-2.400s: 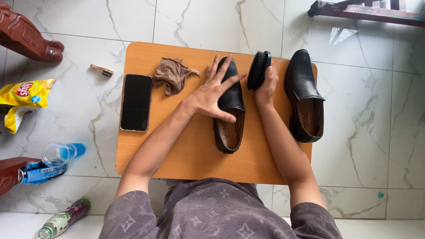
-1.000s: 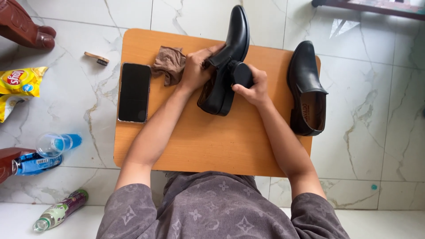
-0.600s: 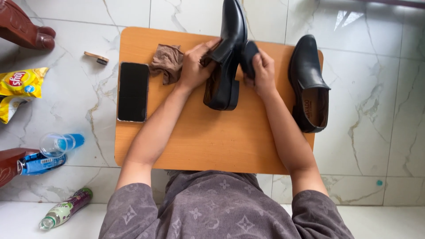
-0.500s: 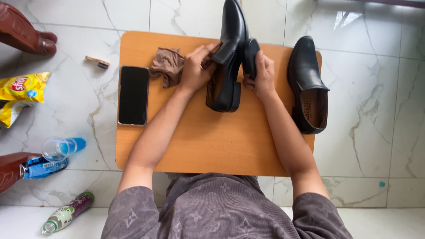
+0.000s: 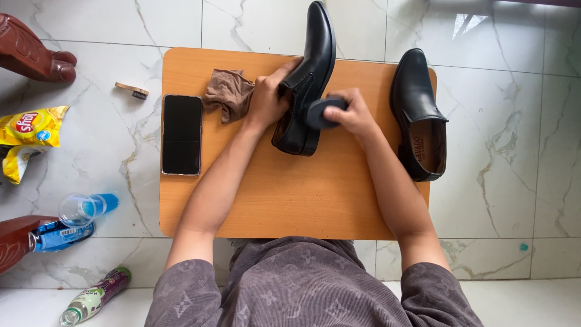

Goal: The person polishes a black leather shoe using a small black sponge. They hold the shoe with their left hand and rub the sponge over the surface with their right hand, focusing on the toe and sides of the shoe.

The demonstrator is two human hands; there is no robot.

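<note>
A black leather shoe (image 5: 313, 66) is tilted on its side over the small wooden table (image 5: 284, 194), toe pointing away from me. My left hand (image 5: 269, 97) grips it at the opening. My right hand (image 5: 351, 112) presses a dark shoe brush (image 5: 321, 114) against the shoe's side near the heel. The second black shoe (image 5: 417, 112) stands upright on the table's right side. A crumpled brown cloth (image 5: 227, 91) lies just left of my left hand.
A black phone (image 5: 181, 134) lies on the table's left part. On the marble floor to the left are a small brush (image 5: 132, 91), a yellow snack bag (image 5: 27, 130), a brown boot (image 5: 33, 57), a blue-capped bottle (image 5: 82, 209) and a green bottle (image 5: 94, 297).
The shoe has been lifted off the table and tipped on its side in my left hand. My right hand slid the brush down from the middle of the shoe toward the heel.
</note>
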